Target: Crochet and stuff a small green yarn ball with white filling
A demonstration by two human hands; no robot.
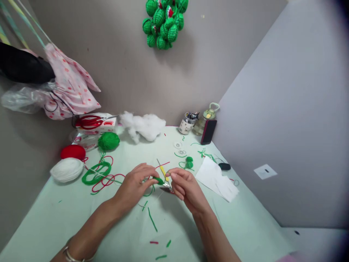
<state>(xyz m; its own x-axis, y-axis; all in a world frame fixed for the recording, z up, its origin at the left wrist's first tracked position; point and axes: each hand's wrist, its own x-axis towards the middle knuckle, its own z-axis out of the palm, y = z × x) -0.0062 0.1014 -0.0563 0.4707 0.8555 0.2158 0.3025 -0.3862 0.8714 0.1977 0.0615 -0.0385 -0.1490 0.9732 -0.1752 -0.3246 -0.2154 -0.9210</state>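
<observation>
My left hand (135, 183) is closed, pinching a small green crocheted piece (158, 180) between thumb and fingertips. Just to its right, my right hand (185, 185) is closed too, thumb against forefinger. A thin green yarn strand appears to run from the piece to those fingertips; whether a needle is in them is too small to tell. Between the hands is a yellow-handled crochet hook (163, 171), lying on the table behind the piece. A pair of scissors (166, 188) shows beneath it, partly hidden by my right fingers.
Green (109, 141), red (72, 152) and white yarn balls (67, 170) sit at left with loose loops. White stuffing (144, 126), a pen cup (187, 123), a bottle (203, 122) and a phone (208, 131) stand behind. White paper (216, 178) lies right; yarn scraps (152, 219) lie in front.
</observation>
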